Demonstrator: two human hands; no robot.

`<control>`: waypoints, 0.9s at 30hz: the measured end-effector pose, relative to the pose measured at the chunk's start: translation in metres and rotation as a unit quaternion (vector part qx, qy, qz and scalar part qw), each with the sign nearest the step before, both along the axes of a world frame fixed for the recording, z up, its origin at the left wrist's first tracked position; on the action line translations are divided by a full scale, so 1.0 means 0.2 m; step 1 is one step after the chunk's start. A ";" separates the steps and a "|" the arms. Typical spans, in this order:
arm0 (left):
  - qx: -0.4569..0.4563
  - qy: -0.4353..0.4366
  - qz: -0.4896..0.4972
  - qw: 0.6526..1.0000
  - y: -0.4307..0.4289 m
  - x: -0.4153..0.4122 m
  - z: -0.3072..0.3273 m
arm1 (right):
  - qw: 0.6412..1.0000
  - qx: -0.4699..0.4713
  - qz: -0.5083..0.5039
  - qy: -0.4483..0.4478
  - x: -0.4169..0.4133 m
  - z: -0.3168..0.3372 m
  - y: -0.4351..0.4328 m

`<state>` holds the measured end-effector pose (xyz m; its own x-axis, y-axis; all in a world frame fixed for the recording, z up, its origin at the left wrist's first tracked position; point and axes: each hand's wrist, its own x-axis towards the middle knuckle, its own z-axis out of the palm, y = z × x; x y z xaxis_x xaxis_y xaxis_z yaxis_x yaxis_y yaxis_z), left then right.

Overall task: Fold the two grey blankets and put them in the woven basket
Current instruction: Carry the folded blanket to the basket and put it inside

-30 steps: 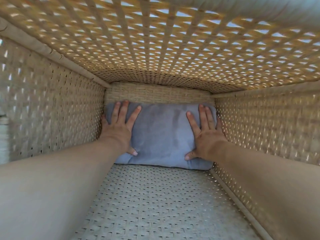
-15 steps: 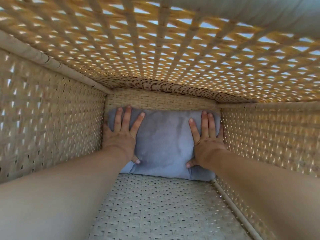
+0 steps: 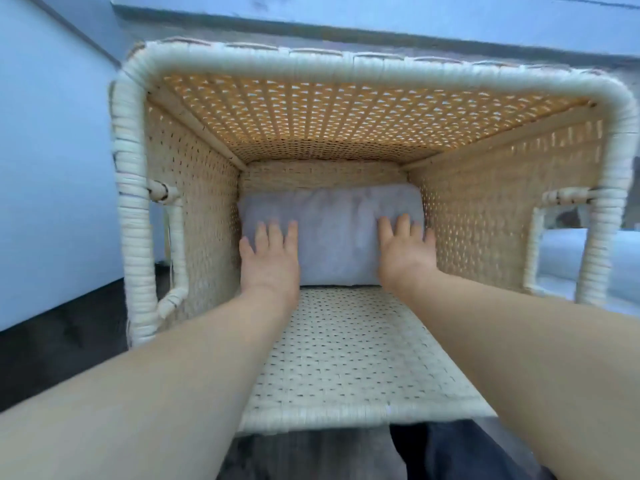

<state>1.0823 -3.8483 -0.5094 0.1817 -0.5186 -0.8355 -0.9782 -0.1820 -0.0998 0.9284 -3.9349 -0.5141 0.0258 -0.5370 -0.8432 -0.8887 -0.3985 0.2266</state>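
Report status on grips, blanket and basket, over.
Left grip and right grip flat, fingers straight, resting on folded grey blanket. Blanket down at bottom of woven basket. Nothing in the way; second blanket not seen.

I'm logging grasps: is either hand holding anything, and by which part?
Nothing is gripped. The left hand and right hand rest flat, fingers straight, on the ends of the folded grey blanket inside the woven basket.
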 end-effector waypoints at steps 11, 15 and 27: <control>-0.069 0.165 0.157 0.971 0.02 0.02 1.51 | 0.932 0.145 -0.298 -0.149 0.06 1.57 -0.01; -0.232 0.217 0.315 0.895 -0.24 0.12 2.20 | 0.901 -0.001 -0.299 -0.313 0.13 2.38 -0.18; -0.588 0.171 0.516 0.599 0.05 0.24 3.53 | 0.849 -0.021 -0.190 -0.493 -0.18 3.22 -0.05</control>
